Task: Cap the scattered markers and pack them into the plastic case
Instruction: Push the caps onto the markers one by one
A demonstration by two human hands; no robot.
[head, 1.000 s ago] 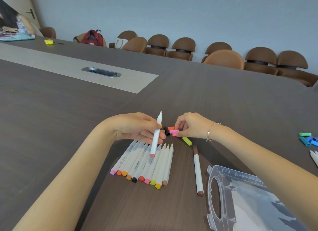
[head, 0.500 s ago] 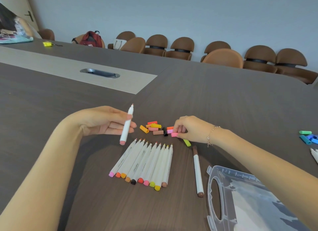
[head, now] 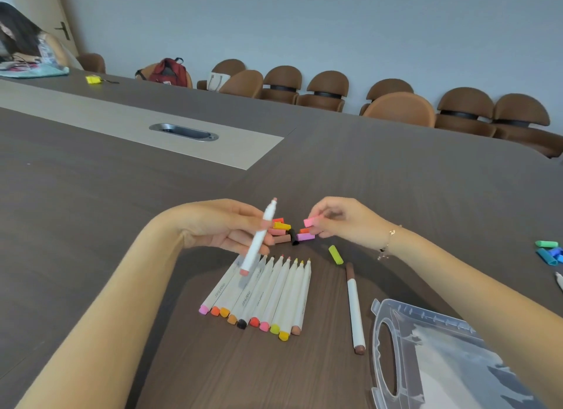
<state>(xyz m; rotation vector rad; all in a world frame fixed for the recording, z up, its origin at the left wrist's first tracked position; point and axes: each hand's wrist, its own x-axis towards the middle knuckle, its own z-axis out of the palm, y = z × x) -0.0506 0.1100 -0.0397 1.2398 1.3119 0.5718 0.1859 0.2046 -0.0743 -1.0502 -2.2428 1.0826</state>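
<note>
a white marker [head: 258,237], uncapped at its upper tip, is gripped tilted in the curled fingers of the left hand [head: 225,226]. a pink cap [head: 311,221] is pinched between thumb and fingertips of the right hand [head: 341,218], just beside the marker tip but apart from it. below them a pile of loose caps [head: 285,230] lies on the bench [head: 122,213]. nearer, a row of uncapped markers [head: 262,290] lies side by side, a brown marker [head: 353,305] beside it, and the clear plastic case [head: 426,360] at the lower right.
</note>
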